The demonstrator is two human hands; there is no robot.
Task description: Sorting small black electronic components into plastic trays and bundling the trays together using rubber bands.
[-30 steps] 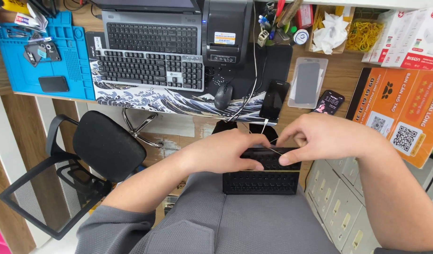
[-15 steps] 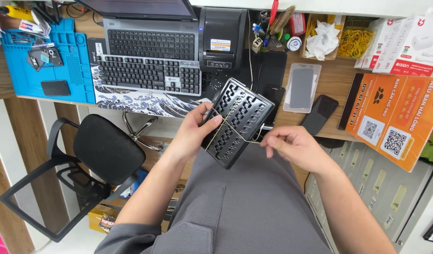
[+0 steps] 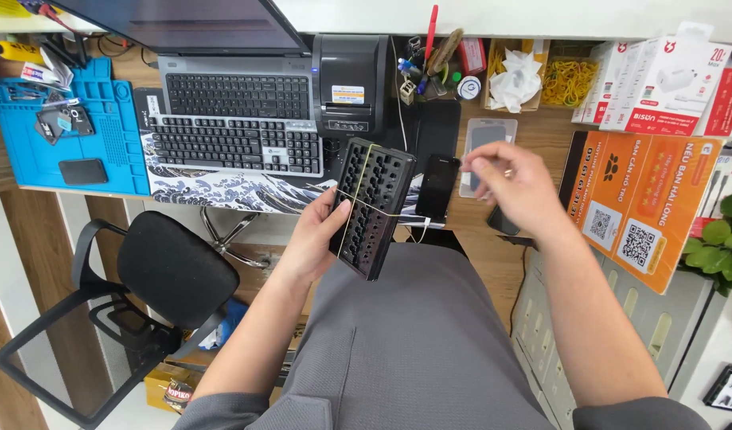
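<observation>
My left hand (image 3: pixel 316 239) grips a black slotted tray (image 3: pixel 374 207), a flat block full of small holes, bound crosswise by thin rubber bands. It is held upright and tilted above my grey-clad lap, just in front of the desk edge. My right hand (image 3: pixel 513 187) hovers over the desk to the right of the tray, fingers loosely curled with nothing clearly in them. It is near a black phone (image 3: pixel 437 187) and a clear phone case (image 3: pixel 484 147).
The desk holds a laptop (image 3: pixel 222 80), a separate keyboard (image 3: pixel 234 143) on a wave-pattern mat, a black label printer (image 3: pixel 350 76), a blue work mat (image 3: pixel 71 127), a bin of rubber bands (image 3: pixel 569 80) and orange boxes (image 3: pixel 644 207). A black chair (image 3: pixel 159 271) stands at my left.
My left hand has lifted the tray from my lap toward the desk edge. My right hand has let go of the tray and its bands and moved right, over the desk.
</observation>
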